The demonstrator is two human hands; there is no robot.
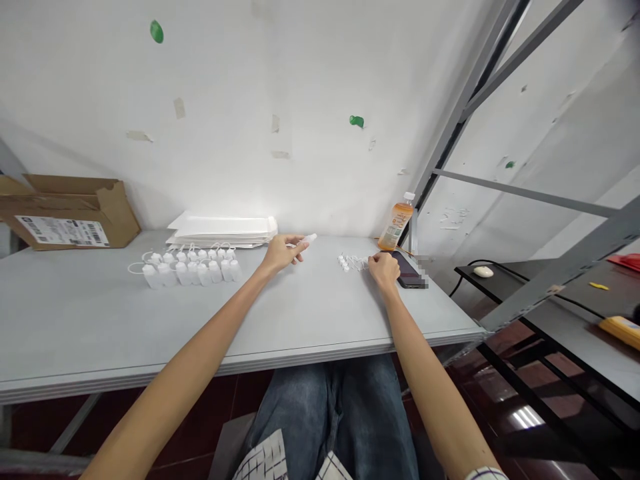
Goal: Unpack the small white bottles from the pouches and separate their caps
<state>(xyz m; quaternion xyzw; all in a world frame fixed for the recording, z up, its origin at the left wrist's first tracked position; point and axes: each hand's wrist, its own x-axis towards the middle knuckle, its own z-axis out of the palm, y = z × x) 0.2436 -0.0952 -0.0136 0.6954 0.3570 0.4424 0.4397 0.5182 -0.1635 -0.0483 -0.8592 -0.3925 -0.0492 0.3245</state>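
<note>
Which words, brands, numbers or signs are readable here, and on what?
None can be read with certainty.
White label on the cardboard box: print and barcode-like blocks, too blurred.
Orange drink bottle: lettering, too small and blurred.
Wall at right: faint marks like handwriting, illegible.

Table (300,320) beneath both hands. Small bottle (310,238) in left fingers (299,247), above tabletop. Left of left fingers: rows of small bottles (191,270) on table; behind rows, flat stack (220,229) near wall (320,180); farthest left, cardboard box (113,217). Right fingers (376,260) at right edge of caps (345,262), spread between hands. Just right of right fingers: phone (413,272). Behind right fingers: drink bottle (397,225). Well right, past metal frame (453,127): side table, mouse (483,271) on it.
</note>
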